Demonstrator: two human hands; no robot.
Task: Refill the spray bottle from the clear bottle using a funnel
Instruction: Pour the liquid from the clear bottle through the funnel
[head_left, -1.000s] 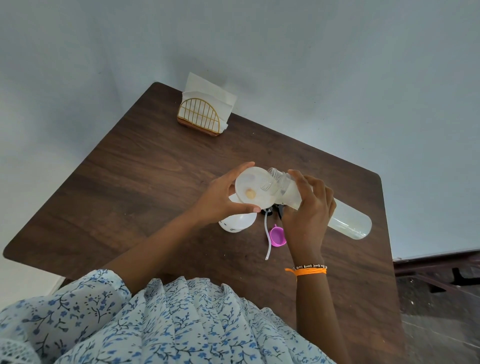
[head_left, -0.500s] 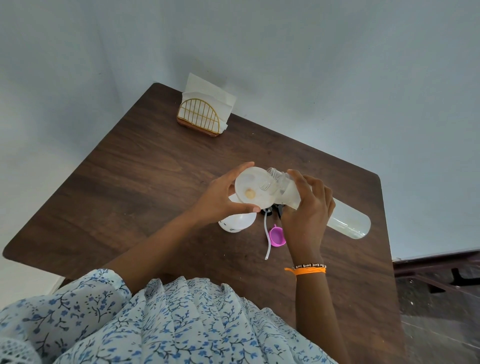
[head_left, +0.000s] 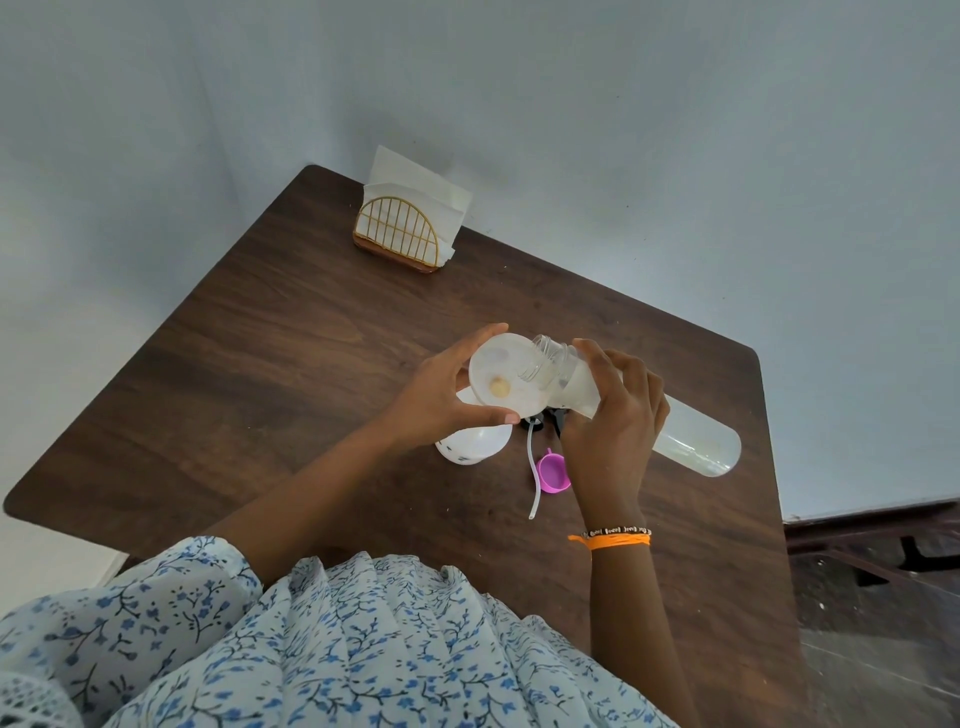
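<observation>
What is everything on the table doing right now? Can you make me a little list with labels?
left hand: the left hand holds the white funnel by its rim
right hand: the right hand grips the clear bottle, tipped with its open mouth over the funnel
spray bottle: the spray bottle stands under the funnel, mostly hidden
sprayer head: the sprayer head with tube lies on the table
pink cap: the pink cap lies beside the tube
far corner: napkin holder with white napkins

Clear bottle (head_left: 644, 421) tilted, uncapped mouth over funnel rim. White funnel (head_left: 506, 376) sits atop white spray bottle (head_left: 472, 447), upright on table.
</observation>
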